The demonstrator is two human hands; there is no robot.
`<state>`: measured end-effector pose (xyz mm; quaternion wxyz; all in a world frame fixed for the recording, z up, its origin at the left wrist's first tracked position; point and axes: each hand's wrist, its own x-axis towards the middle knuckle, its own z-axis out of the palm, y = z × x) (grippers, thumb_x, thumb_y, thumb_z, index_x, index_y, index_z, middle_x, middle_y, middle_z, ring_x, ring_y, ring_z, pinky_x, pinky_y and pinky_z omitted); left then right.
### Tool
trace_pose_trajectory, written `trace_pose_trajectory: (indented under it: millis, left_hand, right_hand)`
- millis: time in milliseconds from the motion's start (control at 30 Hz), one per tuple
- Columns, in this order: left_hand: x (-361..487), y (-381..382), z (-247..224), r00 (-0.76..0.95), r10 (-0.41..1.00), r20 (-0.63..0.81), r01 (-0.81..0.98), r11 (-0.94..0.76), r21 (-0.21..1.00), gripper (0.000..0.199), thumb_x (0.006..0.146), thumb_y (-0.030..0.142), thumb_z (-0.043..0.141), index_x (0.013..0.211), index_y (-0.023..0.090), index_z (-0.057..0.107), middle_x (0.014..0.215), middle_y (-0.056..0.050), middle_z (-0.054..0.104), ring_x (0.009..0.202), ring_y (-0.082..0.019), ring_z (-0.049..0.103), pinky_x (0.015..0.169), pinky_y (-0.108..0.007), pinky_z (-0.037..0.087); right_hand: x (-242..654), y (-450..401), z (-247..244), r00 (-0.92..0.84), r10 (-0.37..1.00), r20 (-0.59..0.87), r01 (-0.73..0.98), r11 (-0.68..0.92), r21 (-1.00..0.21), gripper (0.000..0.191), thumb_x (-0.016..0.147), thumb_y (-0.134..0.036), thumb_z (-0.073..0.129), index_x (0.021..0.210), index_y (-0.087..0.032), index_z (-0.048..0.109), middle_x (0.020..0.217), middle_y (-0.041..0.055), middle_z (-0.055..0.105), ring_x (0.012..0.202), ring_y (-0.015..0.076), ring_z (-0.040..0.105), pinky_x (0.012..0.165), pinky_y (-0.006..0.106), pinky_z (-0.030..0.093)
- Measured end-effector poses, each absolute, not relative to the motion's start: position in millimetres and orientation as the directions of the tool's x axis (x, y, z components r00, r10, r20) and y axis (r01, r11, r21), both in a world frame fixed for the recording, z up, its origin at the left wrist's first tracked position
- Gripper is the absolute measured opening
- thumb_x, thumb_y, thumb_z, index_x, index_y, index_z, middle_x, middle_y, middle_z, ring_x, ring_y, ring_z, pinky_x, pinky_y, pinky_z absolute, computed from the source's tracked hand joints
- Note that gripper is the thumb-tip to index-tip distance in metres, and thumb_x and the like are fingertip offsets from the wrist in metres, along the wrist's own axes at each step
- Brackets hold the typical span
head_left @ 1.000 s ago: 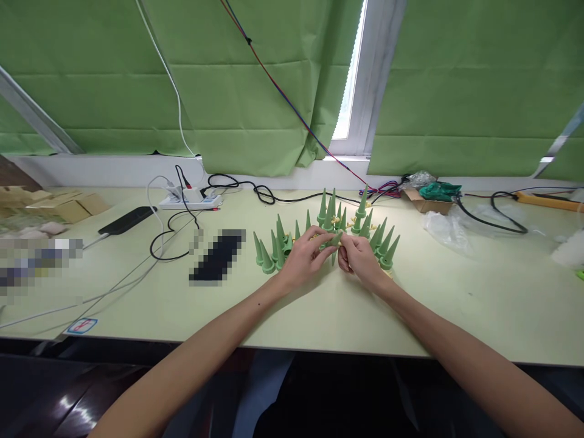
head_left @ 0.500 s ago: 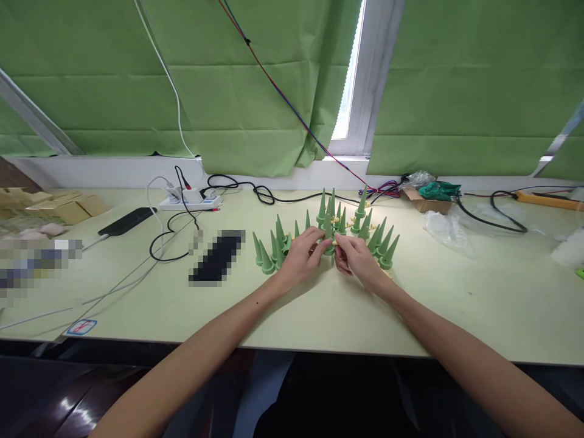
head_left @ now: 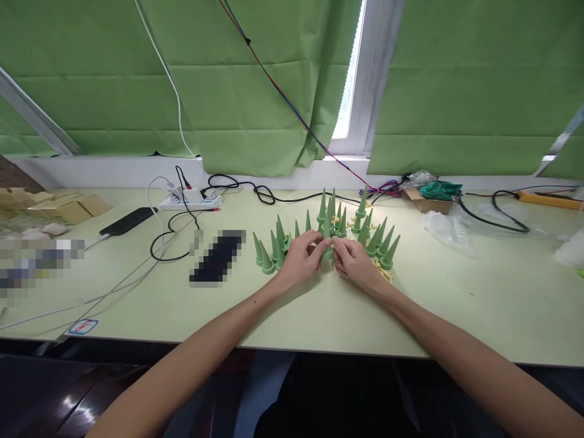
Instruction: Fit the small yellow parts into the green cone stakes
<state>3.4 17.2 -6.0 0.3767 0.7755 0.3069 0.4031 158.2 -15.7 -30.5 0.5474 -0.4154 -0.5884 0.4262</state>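
- While my left hand (head_left: pixel 301 254) is gripping a green cone (head_left: pixel 327 227) upright, near other cones (head_left: pixel 267 260),
- my right hand (head_left: pixel 358 261) is pinching at its side, on what I cannot tell;
- ideally, I am bracing it low and pressing squarely.

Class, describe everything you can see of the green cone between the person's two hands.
The green cone has a smooth, plastic-looking body tapering to a point. It is nearly upright, tip up, gripped by the left hand; the right hand is close at its side, contact unclear. The hands partly hide its lower part.
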Motion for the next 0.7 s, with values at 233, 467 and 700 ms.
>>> trace_pose_trajectory:
  millis: [233,467,700]
  left_hand:
    - [3.8,16.1,-3.7,0.478,0.807,0.348,0.163,-0.47,0.867,0.039,0.093,0.046,0.053,0.068,0.018,0.044,0.055,0.005,0.041,0.041,-0.007,0.048,0.041,-0.021,0.036]
    - [3.2,15.4,-3.0,0.477,0.822,0.312,0.162,-0.431,0.888,0.039,0.094,0.048,0.051,0.07,0.018,0.047,0.047,0.006,0.043,0.035,-0.007,0.044,0.038,-0.021,0.033]
    - [2.2,15.6,-2.5,0.455,0.844,0.285,0.145,-0.386,0.911,0.043,0.094,0.051,0.05,0.066,0.019,0.044,0.041,0.008,0.037,0.031,-0.008,0.042,0.035,-0.022,0.028]
  right_hand:
    - [158.9,-14.3,-31.1,-0.069,0.941,0.33,0.118,0.337,-0.934,0.045,0.097,-0.052,0.045,0.064,-0.022,0.041,0.05,-0.0062,0.036,0.04,0.0083,0.033,0.04,0.025,0.029]
    - [161.2,-14.1,-27.5,-0.105,0.927,0.359,0.22,0.374,-0.901,0.044,0.098,-0.05,0.043,0.064,-0.022,0.039,0.05,-0.0059,0.036,0.043,0.0096,0.033,0.044,0.026,0.028]
    - [161.6,-15.5,-25.0,-0.145,0.914,0.379,0.307,0.406,-0.861,0.042,0.099,-0.047,0.039,0.066,-0.023,0.037,0.053,-0.0041,0.041,0.049,0.0119,0.038,0.05,0.027,0.031]
